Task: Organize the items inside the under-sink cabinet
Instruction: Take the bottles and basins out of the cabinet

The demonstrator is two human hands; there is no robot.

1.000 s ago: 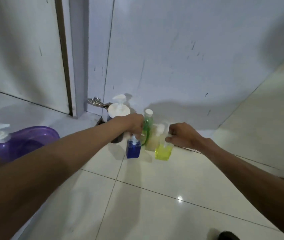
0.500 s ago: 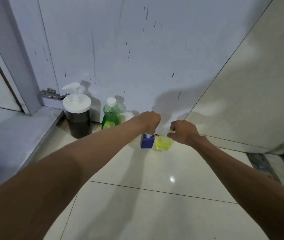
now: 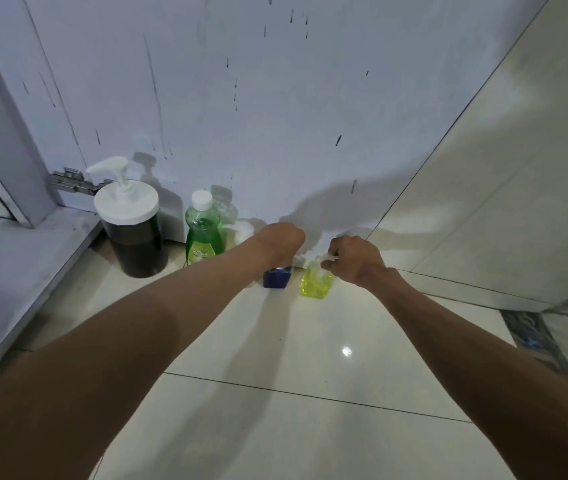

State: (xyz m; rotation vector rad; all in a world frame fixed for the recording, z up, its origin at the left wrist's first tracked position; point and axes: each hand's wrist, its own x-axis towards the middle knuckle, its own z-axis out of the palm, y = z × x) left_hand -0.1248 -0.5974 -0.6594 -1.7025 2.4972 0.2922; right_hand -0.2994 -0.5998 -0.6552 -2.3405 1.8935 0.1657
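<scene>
**Both hands on the two small bottles at the foot of the panel**

Ahead of you stands a white panel, streaked with dark drip marks; below it the glossy tiled floor runs toward you, and every bottle stands on it; largest of them is the dark pump dispenser with its broad white lid, upright at the left end of the row, just beside the panel; next to it on the right stands the green bottle with a white cap, also upright and close to the panel; your left hand is closed down over the top of the blue bottle, fingers curled round it, hiding its cap; your right hand pinches the white pump top of the yellow bottle between thumb and fingers; these two small square bottles stand just beside each other, apart by a narrow gap, blue on the left and yellow on the right, right of the green bottle and near the panel's bottom edge; a metal hinge shows behind the dispenser, at the panel's left edge.
</scene>
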